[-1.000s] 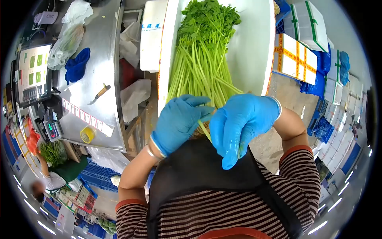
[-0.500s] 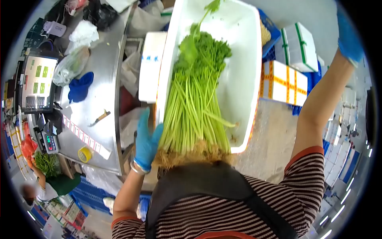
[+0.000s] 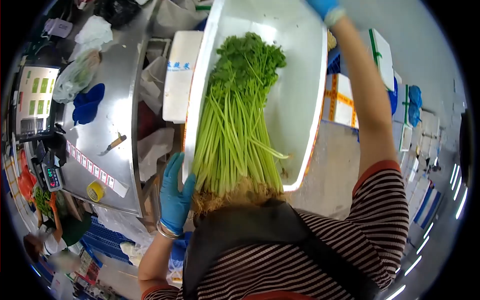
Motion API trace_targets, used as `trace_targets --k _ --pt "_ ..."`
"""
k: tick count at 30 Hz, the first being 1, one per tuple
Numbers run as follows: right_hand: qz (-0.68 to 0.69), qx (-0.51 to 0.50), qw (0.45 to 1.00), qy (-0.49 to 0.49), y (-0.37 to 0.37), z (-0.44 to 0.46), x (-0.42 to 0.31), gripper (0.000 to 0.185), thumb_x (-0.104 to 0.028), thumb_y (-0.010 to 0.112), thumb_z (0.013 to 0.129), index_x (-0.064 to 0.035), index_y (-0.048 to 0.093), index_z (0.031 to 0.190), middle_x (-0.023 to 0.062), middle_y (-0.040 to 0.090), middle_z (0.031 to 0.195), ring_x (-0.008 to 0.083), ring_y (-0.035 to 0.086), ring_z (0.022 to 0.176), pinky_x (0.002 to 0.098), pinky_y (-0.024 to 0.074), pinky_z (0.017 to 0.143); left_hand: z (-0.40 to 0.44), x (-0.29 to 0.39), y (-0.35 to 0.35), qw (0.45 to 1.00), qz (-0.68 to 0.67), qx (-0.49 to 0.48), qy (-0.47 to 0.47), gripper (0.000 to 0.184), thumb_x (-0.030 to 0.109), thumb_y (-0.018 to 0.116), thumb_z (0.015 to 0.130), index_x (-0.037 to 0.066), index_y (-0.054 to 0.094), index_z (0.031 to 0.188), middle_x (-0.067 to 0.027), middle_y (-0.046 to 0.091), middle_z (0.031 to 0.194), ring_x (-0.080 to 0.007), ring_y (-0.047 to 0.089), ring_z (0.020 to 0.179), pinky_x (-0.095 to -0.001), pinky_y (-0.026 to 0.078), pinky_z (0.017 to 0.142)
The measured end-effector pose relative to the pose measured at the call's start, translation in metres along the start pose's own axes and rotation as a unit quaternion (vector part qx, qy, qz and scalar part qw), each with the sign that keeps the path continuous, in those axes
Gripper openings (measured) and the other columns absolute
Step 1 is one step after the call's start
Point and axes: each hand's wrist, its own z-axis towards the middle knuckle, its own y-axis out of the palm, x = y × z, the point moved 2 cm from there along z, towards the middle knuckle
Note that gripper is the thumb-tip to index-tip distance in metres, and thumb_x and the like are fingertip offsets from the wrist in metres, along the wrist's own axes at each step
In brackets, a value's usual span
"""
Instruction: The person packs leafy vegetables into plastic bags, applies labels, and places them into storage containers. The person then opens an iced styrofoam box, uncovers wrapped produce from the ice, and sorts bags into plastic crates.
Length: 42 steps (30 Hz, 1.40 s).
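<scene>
A large bunch of leafy celery lies in a long white foam box. Its green leaves point to the far end, and its brown roots hang near my body. My left hand, in a blue glove, is at the near left rim of the box, beside the roots. Its thumb and fingers are apart, and it holds nothing. At the top edge of the view, my right hand, also gloved in blue, reaches over the box's far right corner. Its fingers are cut off and blurred.
On the left, a steel table carries a knife, yellow tape, a blue cloth and plastic bags. A screen and scale stand beyond. Boxes are on the right. Another person handles greens at lower left.
My right hand has swung from the far right to the box's far corner. A loose leafy stalk above the bunch is no longer seen. My left hand has moved slightly down the view.
</scene>
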Motion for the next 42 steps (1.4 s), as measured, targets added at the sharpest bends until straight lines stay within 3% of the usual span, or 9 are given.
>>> trace_targets --k 4,8,15,20,29,33,37,40,42 --pt "0.083 -0.114 0.945 0.295 0.121 -0.219 -0.004 0.106 -0.062 0.059 0.082 0.0033 0.009 0.148 0.0316 0.026 0.147 0.0393 0.033 0.136 0.0435 0.0305 0.111 0.042 0.034 0.010 0.987 -0.087 -0.126 -0.051 0.049 0.010 0.059 0.091 0.000 0.043 0.137 -0.0175 0.045 0.141 -0.0282 0.043 0.130 -0.0373 0.034 0.107" --pt "0.300 -0.260 0.578 0.713 0.160 -0.384 -0.009 0.112 -0.081 0.046 0.075 -0.0108 0.005 0.152 0.0295 0.027 0.147 0.0368 0.026 0.139 0.0399 0.0242 0.113 0.105 0.005 0.077 0.980 0.085 -0.164 -0.072 0.077 0.032 0.059 0.092 -0.001 0.017 0.147 -0.0263 0.040 0.141 -0.0341 0.039 0.132 -0.0379 0.031 0.110" --pt "0.387 -0.245 0.770 0.445 0.194 -0.388 -0.065 0.068 -0.049 0.051 0.092 -0.0082 0.034 0.144 0.0189 0.046 0.137 0.0237 0.048 0.122 0.0344 0.0408 0.101 0.160 -0.051 0.146 0.892 0.078 -0.281 -0.345 0.130 0.058 0.077 0.064 -0.014 0.000 0.141 -0.0320 0.035 0.138 -0.0358 0.041 0.127 -0.0382 0.036 0.106" --pt "0.569 -0.147 0.621 0.520 0.180 -0.391 -0.082 0.064 -0.016 0.072 0.083 -0.0027 0.042 0.138 0.0124 0.058 0.123 0.0160 0.057 0.107 0.0280 0.0479 0.091 0.145 -0.033 0.130 0.912 0.060 -0.303 -0.271 0.093 0.021 0.083 0.068 -0.011 0.028 0.135 -0.0213 0.058 0.119 -0.0250 0.061 0.103 -0.0322 0.051 0.091" --pt "0.694 0.032 0.342 0.632 0.151 -0.453 -0.078 0.038 -0.029 0.058 0.093 -0.0015 0.060 0.119 0.0114 0.068 0.101 0.0167 0.067 0.083 0.0278 0.0569 0.073 0.161 -0.087 0.114 0.899 0.005 -0.327 -0.292 0.040 0.004 0.070 0.076 -0.003 0.058 0.114 -0.0140 0.067 0.098 -0.0243 0.066 0.084 -0.0344 0.055 0.077" --pt "0.547 0.038 0.656 0.519 0.149 -0.470 -0.069 0.047 -0.030 0.051 0.098 0.0000 0.046 0.134 0.0144 0.060 0.122 0.0197 0.063 0.098 0.0292 0.0530 0.084 0.152 -0.046 0.113 0.922 -0.084 -0.285 -0.248 0.062 0.004 0.073 0.076 -0.010 0.041 0.127 -0.0190 0.064 0.107 -0.0268 0.066 0.087 -0.0323 0.056 0.075" --pt "0.644 0.184 0.428 0.607 0.122 -0.465 -0.082 0.057 -0.026 0.055 0.096 -0.0031 0.034 0.143 0.0166 0.054 0.128 0.0231 0.060 0.103 0.0295 0.0514 0.085 0.132 -0.033 0.110 0.951 -0.098 -0.235 -0.178 0.079 0.001 0.071 0.077 -0.006 0.026 0.143 -0.0228 0.053 0.128 -0.0314 0.060 0.108 -0.0345 0.051 0.090" --pt "0.360 0.103 0.751 0.543 0.100 -0.456 -0.104 0.067 -0.018 0.063 0.091 -0.0111 0.029 0.148 0.0155 0.056 0.125 0.0180 0.060 0.093 0.0272 0.0515 0.079 0.122 0.011 0.108 0.950 0.189 -0.162 0.187 0.076 -0.002 0.067 0.077 0.004 0.032 0.144 -0.0214 0.052 0.130 -0.0354 0.051 0.120 -0.0400 0.041 0.102" --pt "0.249 0.024 0.797 0.549 0.092 -0.451 -0.109 0.073 -0.012 0.065 0.087 -0.0174 0.028 0.149 0.0112 0.061 0.108 0.0124 0.056 0.076 0.0264 0.0512 0.070 0.119 0.045 0.112 0.930 0.155 -0.247 0.222 0.062 -0.002 0.058 0.079 0.013 0.045 0.138 -0.0151 0.050 0.132 -0.0352 0.045 0.124 -0.0414 0.035 0.106"
